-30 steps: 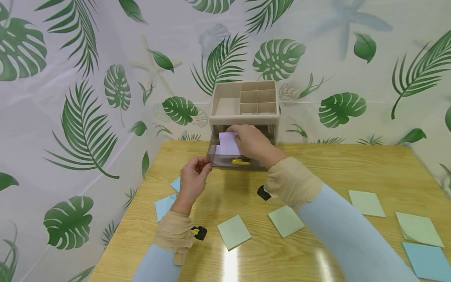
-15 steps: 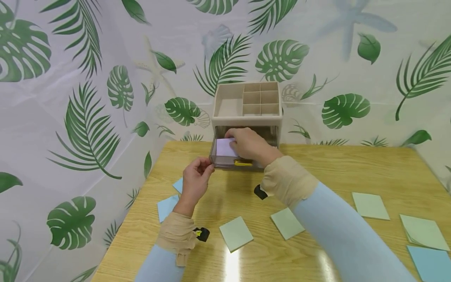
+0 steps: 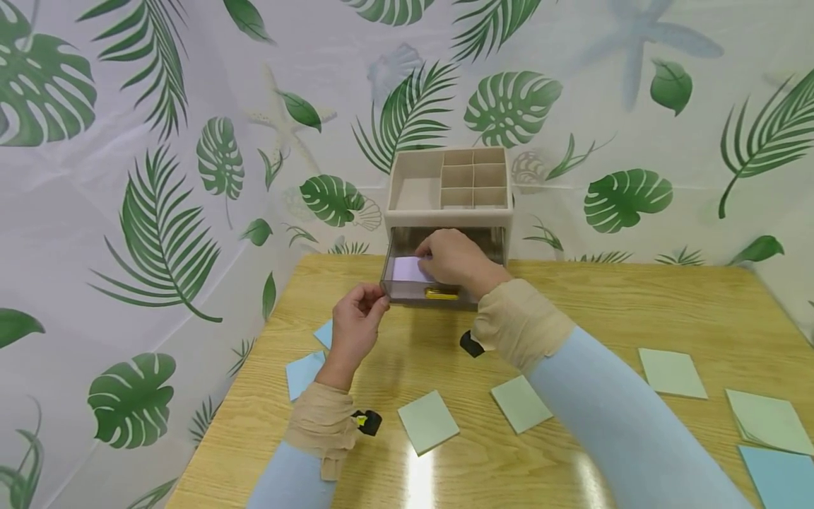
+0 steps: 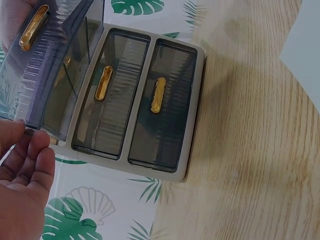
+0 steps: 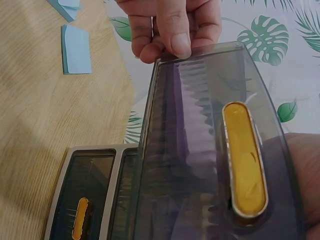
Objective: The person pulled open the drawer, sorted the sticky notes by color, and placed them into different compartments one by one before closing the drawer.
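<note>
A beige desk organizer (image 3: 413, 184) stands at the table's far edge with its top smoky drawer (image 3: 407, 292) pulled out; the gold handle (image 3: 441, 293) faces me. My right hand (image 3: 454, 258) reaches into the drawer and holds a lilac sticky note (image 3: 405, 268) low inside it. My left hand (image 3: 356, 322) pinches the drawer's front left corner. In the left wrist view the open drawer (image 4: 50, 75) juts over two closed drawers (image 4: 107, 100) while my left hand (image 4: 25, 175) touches its corner. The right wrist view shows the drawer front (image 5: 200, 150) with the left hand's fingers (image 5: 170, 25) on its edge.
Green sticky notes (image 3: 427, 422) (image 3: 519, 403) (image 3: 672, 372) (image 3: 766, 420) lie on the wooden table (image 3: 604, 304), with a blue one (image 3: 776, 474) at the right edge. Blue notes (image 3: 304, 371) lie under my left forearm. A leaf-print curtain surrounds the table.
My right hand has lowered the lilac note from a raised tilt to lie flatter and deeper in the drawer. The left hand stays at the drawer corner.
</note>
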{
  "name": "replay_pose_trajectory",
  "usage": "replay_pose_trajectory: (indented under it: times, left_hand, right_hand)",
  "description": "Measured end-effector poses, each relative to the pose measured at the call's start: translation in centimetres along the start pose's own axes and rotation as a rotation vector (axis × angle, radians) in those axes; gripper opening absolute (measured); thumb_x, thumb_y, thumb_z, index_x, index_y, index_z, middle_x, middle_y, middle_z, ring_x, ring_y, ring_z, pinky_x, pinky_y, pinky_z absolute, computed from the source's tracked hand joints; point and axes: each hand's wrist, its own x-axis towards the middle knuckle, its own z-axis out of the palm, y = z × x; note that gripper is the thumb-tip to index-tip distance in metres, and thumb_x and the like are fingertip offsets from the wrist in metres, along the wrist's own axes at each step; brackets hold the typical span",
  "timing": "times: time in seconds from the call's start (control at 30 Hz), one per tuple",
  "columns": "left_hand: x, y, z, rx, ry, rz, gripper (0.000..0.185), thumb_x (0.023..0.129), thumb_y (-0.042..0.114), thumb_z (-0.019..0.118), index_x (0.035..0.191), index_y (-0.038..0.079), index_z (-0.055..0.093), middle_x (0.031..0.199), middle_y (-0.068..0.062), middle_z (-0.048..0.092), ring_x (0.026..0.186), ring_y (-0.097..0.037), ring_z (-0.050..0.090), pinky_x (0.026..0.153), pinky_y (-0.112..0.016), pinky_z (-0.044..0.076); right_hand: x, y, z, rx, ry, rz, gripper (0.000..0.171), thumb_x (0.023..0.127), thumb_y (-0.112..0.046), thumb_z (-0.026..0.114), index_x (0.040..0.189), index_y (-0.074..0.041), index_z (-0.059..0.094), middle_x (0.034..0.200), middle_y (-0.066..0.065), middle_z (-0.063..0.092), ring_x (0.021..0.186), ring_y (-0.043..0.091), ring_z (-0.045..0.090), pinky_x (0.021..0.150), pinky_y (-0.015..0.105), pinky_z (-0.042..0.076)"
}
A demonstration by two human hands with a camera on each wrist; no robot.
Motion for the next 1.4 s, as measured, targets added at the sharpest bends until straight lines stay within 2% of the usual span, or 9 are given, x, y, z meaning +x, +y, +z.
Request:
replay_pose_trajectory:
  times: [0.33, 0.6, 0.77, 0.93, 1.0, 1.07, 1.13, 1.27, 1.4]
  left_hand:
    - [0.0, 0.3, -0.1, 0.005, 0.008, -0.001, 0.009, 0.091, -0.002, 0.063, 0.097, -0.009, 0.062, 0.089, -0.021, 0.064, 0.081, -0.033, 0.063, 0.065, -0.018, 0.048]
    - [0.0, 0.4, -0.1, -0.007, 0.008, -0.021, 0.009, 0.091, -0.003, 0.062, 0.096, -0.009, 0.061, 0.087, -0.022, 0.064, 0.078, -0.028, 0.061, 0.064, -0.018, 0.047]
    - [-0.1, 0.6, -0.1, 0.004, 0.028, -0.018, 0.010, 0.091, -0.001, 0.062, 0.096, -0.010, 0.062, 0.085, -0.021, 0.063, 0.075, -0.023, 0.059, 0.062, -0.018, 0.046]
    - [0.0, 1.0, -0.2, 0.047, 0.034, 0.012, 0.013, 0.092, 0.004, 0.064, 0.098, -0.008, 0.063, 0.089, -0.019, 0.064, 0.081, -0.025, 0.060, 0.066, -0.023, 0.048]
    - [0.1, 1.2, -0.3, 0.058, 0.029, 0.031, 0.016, 0.093, 0.007, 0.064, 0.100, -0.007, 0.063, 0.092, -0.018, 0.064, 0.085, -0.027, 0.061, 0.069, -0.027, 0.050]
    - [0.2, 1.4, -0.4, 0.059, 0.027, 0.045, 0.018, 0.093, 0.009, 0.064, 0.101, -0.006, 0.062, 0.094, -0.018, 0.064, 0.088, -0.029, 0.062, 0.072, -0.032, 0.051]
    - [0.2, 1.6, -0.6, 0.060, 0.038, 0.051, 0.018, 0.093, 0.010, 0.065, 0.102, -0.006, 0.062, 0.094, -0.018, 0.064, 0.088, -0.030, 0.062, 0.073, -0.034, 0.051]
    - [0.1, 1.5, -0.8, 0.077, 0.077, 0.065, 0.019, 0.092, 0.008, 0.066, 0.102, -0.007, 0.062, 0.093, -0.018, 0.063, 0.087, -0.030, 0.062, 0.073, -0.033, 0.050]
    - [0.5, -0.4, -0.9, 0.106, 0.119, 0.110, 0.019, 0.091, 0.009, 0.067, 0.102, -0.007, 0.063, 0.091, -0.016, 0.064, 0.082, -0.029, 0.062, 0.070, -0.032, 0.049]
  right_hand:
    - [0.2, 0.3, 0.1, 0.009, -0.018, -0.009, 0.028, 0.097, -0.019, 0.054, 0.119, -0.007, 0.067, 0.115, 0.008, 0.066, 0.107, 0.024, 0.059, 0.093, 0.040, 0.046]
    - [-0.1, 0.5, 0.0, 0.031, -0.028, 0.011, 0.034, 0.103, -0.016, 0.040, 0.129, -0.008, 0.059, 0.131, 0.011, 0.058, 0.123, 0.028, 0.051, 0.101, 0.043, 0.040]
    - [-2.0, 1.1, -1.2, 0.118, 0.128, -0.041, 0.030, 0.101, -0.015, 0.046, 0.127, -0.007, 0.058, 0.123, 0.009, 0.060, 0.109, 0.024, 0.057, 0.092, 0.041, 0.045]
    - [-5.8, 3.1, -1.7, 0.218, 0.450, -0.121, 0.021, 0.096, -0.010, 0.055, 0.114, -0.003, 0.063, 0.108, 0.011, 0.063, 0.095, 0.025, 0.057, 0.082, 0.041, 0.046]
    - [-7.2, 4.5, -1.3, 0.220, 0.575, -0.139, 0.016, 0.095, -0.009, 0.056, 0.108, -0.002, 0.063, 0.103, 0.012, 0.062, 0.093, 0.027, 0.056, 0.078, 0.041, 0.045]
    - [-8.4, 6.1, -0.9, 0.213, 0.657, -0.136, 0.013, 0.094, -0.009, 0.057, 0.104, -0.002, 0.063, 0.100, 0.012, 0.061, 0.092, 0.027, 0.056, 0.073, 0.040, 0.044]
    - [-9.5, 7.5, -0.4, 0.199, 0.685, -0.119, 0.012, 0.095, -0.010, 0.057, 0.102, -0.002, 0.063, 0.096, 0.011, 0.061, 0.089, 0.026, 0.056, 0.070, 0.038, 0.043]
    - [-11.1, 9.7, 0.8, 0.177, 0.670, -0.117, 0.010, 0.096, -0.010, 0.058, 0.099, -0.002, 0.063, 0.089, 0.008, 0.061, 0.082, 0.022, 0.056, 0.065, 0.033, 0.043]
    - [-12.3, 10.8, 2.1, 0.186, 0.656, -0.151, 0.009, 0.096, -0.012, 0.060, 0.097, -0.004, 0.064, 0.084, 0.003, 0.063, 0.076, 0.016, 0.056, 0.063, 0.026, 0.045]
